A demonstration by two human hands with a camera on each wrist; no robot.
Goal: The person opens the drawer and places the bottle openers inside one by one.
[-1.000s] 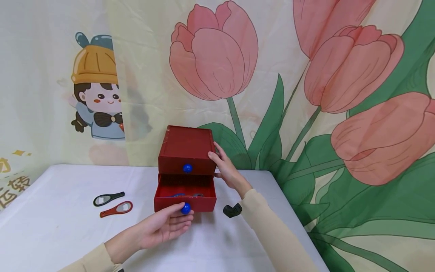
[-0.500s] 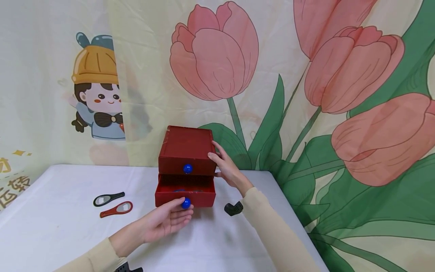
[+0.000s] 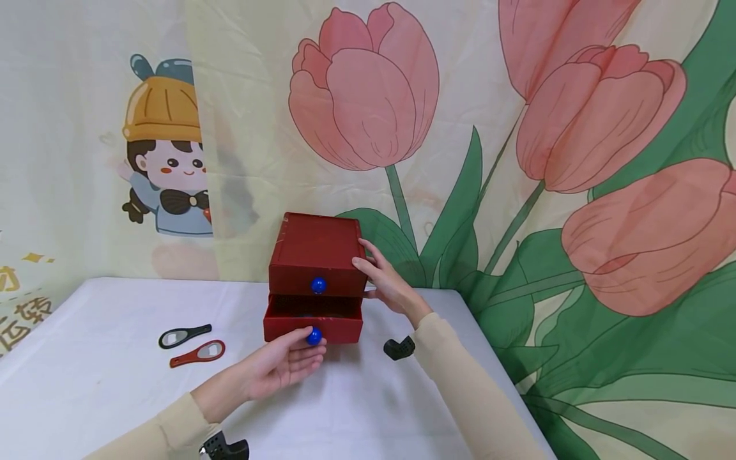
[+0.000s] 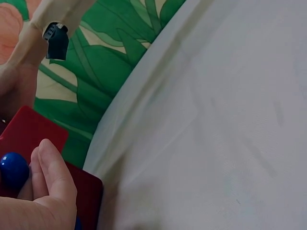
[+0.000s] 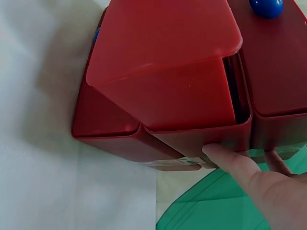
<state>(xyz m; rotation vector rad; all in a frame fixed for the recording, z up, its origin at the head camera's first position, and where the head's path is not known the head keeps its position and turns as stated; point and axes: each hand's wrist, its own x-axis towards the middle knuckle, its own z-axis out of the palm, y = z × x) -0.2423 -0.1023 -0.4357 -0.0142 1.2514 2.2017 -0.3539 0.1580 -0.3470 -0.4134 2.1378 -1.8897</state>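
Note:
A red drawer cabinet [image 3: 319, 239] with blue round knobs stands at the table's back. Its middle drawer [image 3: 339, 329] is partly pulled out; the right wrist view shows a closed drawer on either side of it. My left hand [image 3: 282, 370] holds that drawer's blue knob [image 3: 314, 336] between thumb and fingers, the other fingers stretched out below. In the left wrist view, fingers [image 4: 53, 177] lie beside the knob [image 4: 14, 170]. My right hand [image 3: 391, 281] rests against the cabinet's right side, thumb near the front edge. The drawer's contents are mostly hidden in shadow.
Left of the cabinet, a black-handled magnifier-shaped tool [image 3: 184, 335] and a red one [image 3: 197, 353] lie on the white tablecloth [image 3: 86, 370]. A curtain printed with tulips [image 3: 368, 96] hangs right behind the table. Black wrist devices [image 3: 398, 348] show near both sleeves.
The middle drawer has slid further in toward the cabinet, my left hand moving along with its knob. Less of the drawer's inside shows. My right hand stays against the cabinet's side.

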